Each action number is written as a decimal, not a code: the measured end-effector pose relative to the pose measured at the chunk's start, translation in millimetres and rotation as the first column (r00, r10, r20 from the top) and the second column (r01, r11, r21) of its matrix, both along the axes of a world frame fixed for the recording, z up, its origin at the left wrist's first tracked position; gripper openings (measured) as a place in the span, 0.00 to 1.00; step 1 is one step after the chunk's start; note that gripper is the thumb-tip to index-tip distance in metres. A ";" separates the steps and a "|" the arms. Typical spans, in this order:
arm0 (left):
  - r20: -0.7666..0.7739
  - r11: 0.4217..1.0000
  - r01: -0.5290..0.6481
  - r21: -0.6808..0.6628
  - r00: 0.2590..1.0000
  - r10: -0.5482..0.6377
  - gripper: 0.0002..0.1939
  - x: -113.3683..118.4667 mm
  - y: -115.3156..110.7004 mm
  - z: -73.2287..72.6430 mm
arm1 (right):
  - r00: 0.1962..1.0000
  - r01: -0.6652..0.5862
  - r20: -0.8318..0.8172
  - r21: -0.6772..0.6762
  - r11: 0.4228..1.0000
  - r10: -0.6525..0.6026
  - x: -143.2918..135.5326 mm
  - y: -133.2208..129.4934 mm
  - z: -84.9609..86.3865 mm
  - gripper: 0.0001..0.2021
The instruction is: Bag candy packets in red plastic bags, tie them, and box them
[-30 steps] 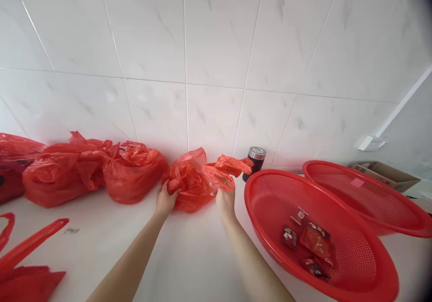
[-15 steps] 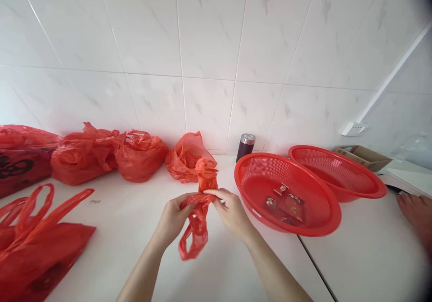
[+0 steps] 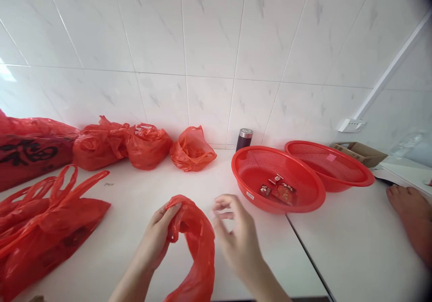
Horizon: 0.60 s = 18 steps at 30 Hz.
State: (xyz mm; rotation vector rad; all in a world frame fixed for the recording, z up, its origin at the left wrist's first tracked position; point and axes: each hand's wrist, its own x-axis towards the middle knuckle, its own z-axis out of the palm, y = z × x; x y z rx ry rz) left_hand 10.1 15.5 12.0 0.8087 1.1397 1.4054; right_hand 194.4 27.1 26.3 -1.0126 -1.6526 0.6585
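My left hand (image 3: 160,230) pinches the gathered top of a red plastic bag (image 3: 202,252), which curves over to the right and hangs down past the bottom of the view. Just right of the bag is my right hand (image 3: 238,230), slightly blurred, its fingers curled apart with nothing between them. Behind my hands, an opened red bag (image 3: 192,151) stands near the wall. To the right sits a red basket (image 3: 276,176) with several small wrapped packets (image 3: 285,194) inside.
Filled red bags (image 3: 148,146) line the wall at left, and flat red bags (image 3: 57,225) lie in front. A dark flask (image 3: 244,139), a second red basket (image 3: 330,164) and a cardboard box (image 3: 361,153) stand behind. Another person's hand (image 3: 410,207) rests at right.
My right hand has let go of the red bag and moved right. The bag now hangs lower from my left hand in a long curve. The view has shifted slightly.
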 end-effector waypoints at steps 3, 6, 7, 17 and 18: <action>0.016 0.999 0.030 0.020 0.999 -0.030 0.14 11.9 -1.7 2.0 | 0.974 0.027 0.225 0.038 0.999 -0.035 -14.8 -7.2 -12.0 0.12; 0.069 0.999 0.033 0.005 0.997 -0.033 0.11 8.0 -1.4 0.8 | 0.967 0.010 0.253 -0.033 0.999 -0.002 -3.2 6.2 -25.5 0.13; 0.096 0.999 0.032 -0.009 0.995 -0.032 0.10 4.3 -1.1 -0.3 | 0.970 -0.010 0.240 -0.062 0.998 0.025 4.7 11.4 -28.3 0.14; 0.264 0.981 -0.083 -0.178 0.956 0.128 0.10 -26.7 -3.0 -20.5 | 0.995 -0.068 0.037 -0.426 0.902 0.093 63.4 33.0 -50.7 0.19; 0.196 0.985 -0.092 -0.145 0.973 0.120 0.12 -30.1 -2.6 -25.6 | 0.996 -0.083 0.003 -0.447 0.891 0.094 66.6 34.1 -53.7 0.18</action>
